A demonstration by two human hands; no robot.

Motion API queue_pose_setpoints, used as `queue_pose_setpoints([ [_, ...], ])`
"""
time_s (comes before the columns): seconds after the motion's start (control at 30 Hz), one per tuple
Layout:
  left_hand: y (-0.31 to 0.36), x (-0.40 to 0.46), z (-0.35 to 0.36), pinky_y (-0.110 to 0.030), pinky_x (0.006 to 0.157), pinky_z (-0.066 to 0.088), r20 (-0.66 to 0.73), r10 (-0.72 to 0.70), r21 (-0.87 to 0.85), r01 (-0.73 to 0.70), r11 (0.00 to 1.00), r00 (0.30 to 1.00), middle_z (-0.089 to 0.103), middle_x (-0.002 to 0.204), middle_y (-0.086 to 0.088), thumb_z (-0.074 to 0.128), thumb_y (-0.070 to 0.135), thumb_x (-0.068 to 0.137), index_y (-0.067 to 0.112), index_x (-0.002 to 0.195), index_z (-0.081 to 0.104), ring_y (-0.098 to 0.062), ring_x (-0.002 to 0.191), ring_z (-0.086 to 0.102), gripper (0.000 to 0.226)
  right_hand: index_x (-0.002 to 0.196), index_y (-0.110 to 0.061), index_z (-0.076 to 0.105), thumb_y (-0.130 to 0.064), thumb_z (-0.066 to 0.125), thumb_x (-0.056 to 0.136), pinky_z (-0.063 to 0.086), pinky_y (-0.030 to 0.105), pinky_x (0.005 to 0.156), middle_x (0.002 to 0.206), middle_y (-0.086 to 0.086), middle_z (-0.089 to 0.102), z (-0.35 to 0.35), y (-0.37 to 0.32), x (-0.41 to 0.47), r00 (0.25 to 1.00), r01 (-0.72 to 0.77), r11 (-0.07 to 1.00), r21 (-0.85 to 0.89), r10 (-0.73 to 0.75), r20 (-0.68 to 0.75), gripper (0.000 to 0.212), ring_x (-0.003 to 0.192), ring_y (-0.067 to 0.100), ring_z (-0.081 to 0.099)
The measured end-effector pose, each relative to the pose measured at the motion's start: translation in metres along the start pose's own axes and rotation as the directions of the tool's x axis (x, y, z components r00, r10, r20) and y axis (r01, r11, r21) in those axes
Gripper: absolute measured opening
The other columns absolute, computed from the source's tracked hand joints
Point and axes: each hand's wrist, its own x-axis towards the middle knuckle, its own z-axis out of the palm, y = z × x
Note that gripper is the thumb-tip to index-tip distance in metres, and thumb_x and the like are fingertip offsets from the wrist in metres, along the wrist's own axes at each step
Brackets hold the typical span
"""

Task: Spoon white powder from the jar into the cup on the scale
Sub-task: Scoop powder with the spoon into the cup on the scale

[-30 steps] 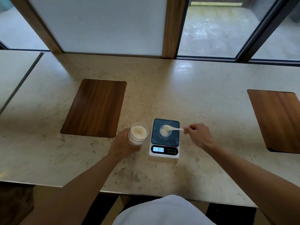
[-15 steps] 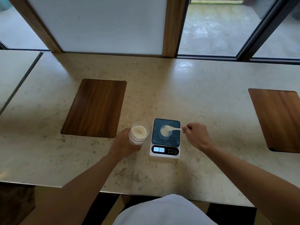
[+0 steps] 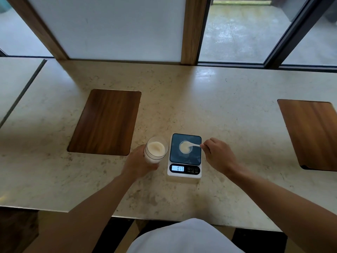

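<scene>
A clear glass jar [image 3: 156, 150] of white powder stands on the counter, tilted a little toward the scale, and my left hand [image 3: 138, 162] grips its side. To its right sits a small white scale [image 3: 185, 156] with a dark platform; its lit display reads 017. A small clear cup [image 3: 185, 147] holding white powder stands on the platform. My right hand [image 3: 218, 156] pinches the handle of a white spoon [image 3: 193, 145], whose bowl rests over the cup's mouth.
Two brown wooden panels are set into the pale stone counter [image 3: 228, 114]: one [image 3: 105, 122] left of the jar, one [image 3: 312, 134] at the far right. Window frames and glass run along the back edge. The counter's front edge is close to my body.
The spoon bowl has dipped slightly lower into the cup and my right hand shifted a little left. Jar, left hand and scale reading are unchanged.
</scene>
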Motion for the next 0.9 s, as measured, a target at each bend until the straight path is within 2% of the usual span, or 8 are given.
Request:
queue_pose_setpoints([
  [0.2, -0.001, 0.001, 0.001, -0.038, 0.081, 0.055, 0.012, 0.0, 0.019, 0.0, 1.0, 1.0, 0.07, 0.106, 0.001, 0.089, 0.035, 0.058, 0.019, 0.114, 0.063, -0.019, 0.092, 0.064, 0.064, 0.08, 0.003, 0.07, -0.009, 0.067, 0.09, 0.036, 0.025, 0.041, 0.065, 0.01, 0.062, 0.0, 0.001, -0.006, 0.985, 0.158, 0.98, -0.121, -0.165, -0.044, 0.016, 0.046, 0.016, 0.041],
  [0.37, -0.001, 0.003, 0.004, -0.041, 0.084, 0.055, 0.027, 0.002, 0.02, -0.002, 1.0, 1.0, 0.07, 0.109, 0.001, 0.089, 0.035, 0.059, 0.019, 0.116, 0.062, -0.02, 0.095, 0.064, 0.065, 0.082, 0.002, 0.071, -0.011, 0.067, 0.091, 0.048, 0.033, 0.039, 0.067, 0.009, 0.063, -0.003, 0.003, -0.009, 0.983, 0.159, 0.98, -0.118, -0.168, -0.07, 0.016, 0.047, 0.018, 0.048],
  [0.43, -0.001, 0.005, 0.005, -0.041, 0.085, 0.055, 0.031, 0.004, 0.015, -0.004, 1.0, 1.0, 0.07, 0.11, 0.0, 0.089, 0.035, 0.058, 0.02, 0.116, 0.062, -0.02, 0.095, 0.064, 0.066, 0.082, 0.002, 0.071, -0.012, 0.065, 0.092, 0.049, 0.035, 0.04, 0.067, 0.009, 0.063, -0.004, 0.003, -0.01, 0.988, 0.123, 0.989, -0.078, -0.129, -0.088, 0.018, 0.047, 0.02, 0.05],
  [0.6, -0.001, 0.007, 0.01, -0.038, 0.085, 0.054, 0.022, -0.001, -0.008, 0.001, 1.0, 1.0, 0.069, 0.111, 0.002, 0.089, 0.036, 0.057, 0.022, 0.117, 0.062, -0.019, 0.097, 0.064, 0.068, 0.076, -0.003, 0.069, -0.016, 0.062, 0.095, 0.024, 0.016, 0.046, 0.063, -0.003, 0.051, 0.0, 0.003, -0.013, 0.99, -0.066, 0.998, 0.01, 0.067, -0.125, 0.023, 0.049, 0.013, 0.043],
  [0.67, 0.0, 0.008, 0.012, -0.033, 0.081, 0.051, 0.012, 0.0, -0.004, 0.0, 1.0, 1.0, 0.069, 0.11, 0.003, 0.09, 0.038, 0.056, 0.024, 0.115, 0.062, -0.017, 0.094, 0.063, 0.066, 0.076, -0.005, 0.07, -0.018, 0.062, 0.095, 0.026, 0.016, 0.047, 0.061, -0.005, 0.053, 0.004, 0.003, -0.013, 0.974, -0.184, 0.978, 0.096, 0.195, -0.115, 0.024, 0.048, 0.011, 0.045],
  [0.77, 0.001, 0.011, 0.014, -0.03, 0.079, 0.048, -0.009, -0.006, -0.033, 0.006, 0.999, 1.0, 0.068, 0.109, 0.005, 0.09, 0.038, 0.057, 0.026, 0.114, 0.061, -0.015, 0.094, 0.062, 0.066, 0.077, -0.008, 0.074, -0.022, 0.06, 0.095, 0.032, 0.02, 0.047, 0.055, -0.004, 0.057, 0.006, 0.002, -0.01, 0.886, -0.424, 0.838, 0.342, 0.463, -0.035, 0.027, 0.046, 0.007, 0.046],
  [0.83, 0.001, 0.014, 0.014, -0.032, 0.083, 0.05, -0.01, -0.005, -0.046, 0.004, 0.999, 1.0, 0.068, 0.112, 0.005, 0.09, 0.037, 0.058, 0.025, 0.116, 0.061, -0.016, 0.097, 0.063, 0.066, 0.08, -0.011, 0.076, -0.025, 0.058, 0.095, 0.039, 0.027, 0.052, 0.062, 0.0, 0.061, 0.005, 0.002, -0.007, 0.788, -0.574, 0.645, 0.504, 0.603, 0.125, 0.028, 0.054, 0.013, 0.049],
  [0.9, 0.003, 0.017, 0.014, -0.034, 0.087, 0.051, -0.014, 0.01, -0.052, -0.011, 0.999, 1.0, 0.069, 0.114, 0.003, 0.09, 0.036, 0.06, 0.024, 0.119, 0.061, -0.018, 0.1, 0.063, 0.067, 0.079, -0.01, 0.074, -0.024, 0.056, 0.096, 0.043, 0.033, 0.057, 0.068, 0.002, 0.059, 0.005, 0.002, -0.006, 0.701, -0.658, 0.439, 0.612, 0.653, 0.285, 0.028, 0.062, 0.018, 0.049],
])
